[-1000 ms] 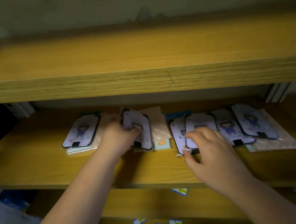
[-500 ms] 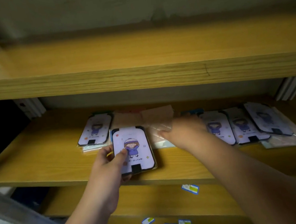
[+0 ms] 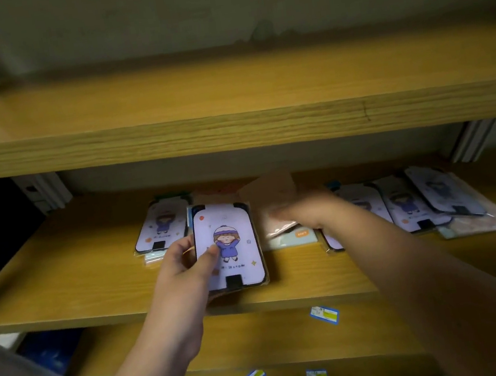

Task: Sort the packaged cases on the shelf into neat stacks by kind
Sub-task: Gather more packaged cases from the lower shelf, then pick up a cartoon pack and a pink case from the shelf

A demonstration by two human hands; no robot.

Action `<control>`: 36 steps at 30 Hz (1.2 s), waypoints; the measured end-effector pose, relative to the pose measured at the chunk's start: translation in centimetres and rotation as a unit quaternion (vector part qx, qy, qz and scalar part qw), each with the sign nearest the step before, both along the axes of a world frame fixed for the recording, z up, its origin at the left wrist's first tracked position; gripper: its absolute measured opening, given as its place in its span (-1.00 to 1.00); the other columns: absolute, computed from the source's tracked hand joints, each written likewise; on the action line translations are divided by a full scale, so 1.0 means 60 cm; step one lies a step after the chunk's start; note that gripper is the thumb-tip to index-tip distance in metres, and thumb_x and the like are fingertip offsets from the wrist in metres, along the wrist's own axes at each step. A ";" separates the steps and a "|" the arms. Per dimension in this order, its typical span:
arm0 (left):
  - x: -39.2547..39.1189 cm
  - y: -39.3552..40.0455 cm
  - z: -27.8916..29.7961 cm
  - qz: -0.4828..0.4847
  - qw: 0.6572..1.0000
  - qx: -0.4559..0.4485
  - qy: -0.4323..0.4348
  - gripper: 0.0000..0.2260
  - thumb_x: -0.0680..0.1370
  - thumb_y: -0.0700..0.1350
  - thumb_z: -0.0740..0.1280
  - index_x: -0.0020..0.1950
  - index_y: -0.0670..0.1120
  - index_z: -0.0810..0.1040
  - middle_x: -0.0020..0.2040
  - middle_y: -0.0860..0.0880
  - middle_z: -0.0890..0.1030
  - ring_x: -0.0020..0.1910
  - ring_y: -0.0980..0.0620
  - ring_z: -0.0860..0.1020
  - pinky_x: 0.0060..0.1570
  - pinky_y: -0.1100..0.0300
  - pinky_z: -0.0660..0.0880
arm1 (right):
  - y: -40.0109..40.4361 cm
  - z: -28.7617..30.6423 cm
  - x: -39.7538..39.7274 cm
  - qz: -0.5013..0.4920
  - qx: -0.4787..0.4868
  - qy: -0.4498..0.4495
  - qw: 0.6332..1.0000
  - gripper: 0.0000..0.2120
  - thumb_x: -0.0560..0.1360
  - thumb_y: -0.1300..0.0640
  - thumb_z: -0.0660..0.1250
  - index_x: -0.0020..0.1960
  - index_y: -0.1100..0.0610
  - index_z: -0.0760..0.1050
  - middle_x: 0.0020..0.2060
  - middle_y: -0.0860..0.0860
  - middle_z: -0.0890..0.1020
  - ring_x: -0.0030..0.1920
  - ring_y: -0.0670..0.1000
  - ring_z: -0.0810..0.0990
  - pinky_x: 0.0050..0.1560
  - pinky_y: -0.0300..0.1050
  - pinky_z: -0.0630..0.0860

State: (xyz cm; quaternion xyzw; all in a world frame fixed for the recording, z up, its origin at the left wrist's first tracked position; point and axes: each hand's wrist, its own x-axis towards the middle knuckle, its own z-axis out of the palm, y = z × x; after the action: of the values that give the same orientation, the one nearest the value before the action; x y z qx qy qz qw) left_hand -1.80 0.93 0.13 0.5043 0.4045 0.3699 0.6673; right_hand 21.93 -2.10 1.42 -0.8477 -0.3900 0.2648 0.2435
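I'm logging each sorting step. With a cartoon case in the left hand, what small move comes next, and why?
Probably set the held case from the left hand onto the matching stack at far left: same purple cartoon print, close by, while the right hand reaches elsewhere.

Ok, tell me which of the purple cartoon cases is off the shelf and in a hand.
The front centre case, held by the left hand; the others lie flat on the shelf.
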 end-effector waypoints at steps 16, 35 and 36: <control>0.033 -0.039 -0.019 -0.024 0.998 0.053 0.036 -0.83 0.66 -0.16 0.24 0.12 0.10 0.52 -0.11 0.15 0.75 -0.15 0.13 0.71 -0.41 0.30 0.57 | -0.240 -0.025 -0.041 -0.195 0.333 0.185 0.904 -0.86 0.67 -0.02 0.17 0.10 -0.06 0.49 -0.37 -0.13 0.57 -0.47 -0.12 0.48 -0.56 -0.29 0.36; 0.160 -0.403 0.010 -0.006 0.995 0.096 -0.002 -0.84 0.66 -0.14 0.27 0.14 0.13 0.50 -0.06 0.11 0.74 -0.14 0.10 0.72 -0.35 0.30 0.59 | -0.654 -0.033 0.056 -0.152 0.456 0.309 0.820 -0.73 0.60 -0.03 0.20 0.20 0.06 0.53 -0.41 0.05 0.50 -0.52 -0.06 0.37 -0.57 -0.21 0.32; 0.168 -0.428 0.011 -0.006 0.995 0.097 -0.002 -0.84 0.66 -0.13 0.27 0.13 0.14 0.50 -0.08 0.15 0.74 -0.14 0.12 0.71 -0.37 0.32 0.58 | -0.678 -0.031 0.064 -0.145 0.454 0.314 0.822 -0.73 0.58 -0.04 0.21 0.19 0.02 0.55 -0.40 0.05 0.51 -0.53 -0.06 0.38 -0.57 -0.20 0.33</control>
State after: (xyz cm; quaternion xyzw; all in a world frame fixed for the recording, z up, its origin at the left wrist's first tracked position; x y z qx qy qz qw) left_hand 8.30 -24.76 0.79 0.5680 0.3628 0.4043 0.6182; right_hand 25.75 -42.77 -0.47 -0.5595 -0.2411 0.2711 0.7452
